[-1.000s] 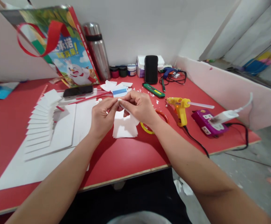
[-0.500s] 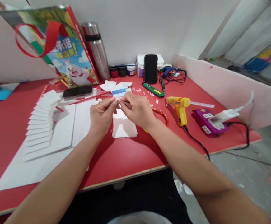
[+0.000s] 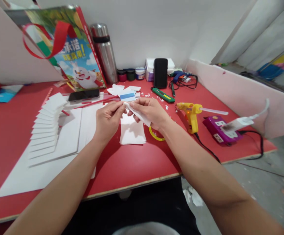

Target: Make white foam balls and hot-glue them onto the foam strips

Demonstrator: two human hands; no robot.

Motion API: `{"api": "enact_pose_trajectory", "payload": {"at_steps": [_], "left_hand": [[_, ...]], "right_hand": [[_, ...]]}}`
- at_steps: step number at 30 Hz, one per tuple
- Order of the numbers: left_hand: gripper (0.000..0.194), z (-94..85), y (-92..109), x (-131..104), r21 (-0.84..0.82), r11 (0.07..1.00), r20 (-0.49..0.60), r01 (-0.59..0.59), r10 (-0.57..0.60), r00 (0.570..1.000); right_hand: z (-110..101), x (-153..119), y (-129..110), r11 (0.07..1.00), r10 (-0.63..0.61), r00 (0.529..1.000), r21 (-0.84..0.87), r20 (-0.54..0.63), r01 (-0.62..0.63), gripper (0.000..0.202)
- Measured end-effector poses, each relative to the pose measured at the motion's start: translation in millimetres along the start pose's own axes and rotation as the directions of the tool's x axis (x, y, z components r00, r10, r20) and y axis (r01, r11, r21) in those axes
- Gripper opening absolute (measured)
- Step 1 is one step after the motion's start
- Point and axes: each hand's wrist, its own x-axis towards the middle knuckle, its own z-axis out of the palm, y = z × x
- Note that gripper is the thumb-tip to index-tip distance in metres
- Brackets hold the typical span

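Note:
Between my hands is a white strip of paper [image 3: 143,117], its far end curled or rolled at the fingertips. My left hand [image 3: 109,117] pinches that curled end with thumb and forefinger. My right hand [image 3: 151,112] grips the strip along its length, and the loose tail slants down toward the wrist. Below them on the red table lies a stack of white paper pieces [image 3: 132,133]. Yellow scissor handles [image 3: 156,136] show partly under my right wrist.
To the left, fanned white pieces [image 3: 44,130] lie on white boards. A yellow glue gun [image 3: 192,116] and a purple power socket [image 3: 221,130] are at the right. Behind stand a steel flask [image 3: 105,54], a printed bag [image 3: 78,65] and a green cutter [image 3: 163,94].
My right hand has turned and its fingers have opened along the strip, so the strip's long tail now shows. My left hand keeps its pinch. The view has shifted slightly.

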Motion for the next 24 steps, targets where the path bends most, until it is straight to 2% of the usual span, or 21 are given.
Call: {"api": "enact_pose_trajectory", "payload": {"at_steps": [5, 11, 15, 19, 24], "left_hand": [[0.016, 0.7, 1, 0, -0.016, 1.0, -0.008, 0.0, -0.001, 1.0], [0.014, 5.6, 4, -2, -0.034, 0.999, -0.019, 0.012, -0.012, 1.0], [0.019, 8.8, 9, -5, 0.126, 0.985, -0.047, -0.117, 0.123, 0.991], [0.024, 10.3, 9, -7, 0.276, 0.938, -0.092, -0.209, 0.243, 0.966], [0.025, 10.0, 4, -8, 0.28, 0.919, -0.087, -0.278, 0.312, 0.946]], "right_hand": [[0, 2, 3, 0.992, -0.076, 0.997, -0.099, 0.008, 0.076, 0.036], [2, 2, 7, 0.938, -0.228, 0.972, -0.281, -0.059, 0.203, 0.029], [10, -2, 7, 0.876, -0.366, 0.924, -0.376, -0.111, 0.302, 0.023], [17, -6, 7, 0.879, -0.383, 0.916, -0.353, -0.12, 0.321, 0.03], [16, -9, 3, 0.878, -0.41, 0.905, -0.317, -0.112, 0.359, 0.032]]}}
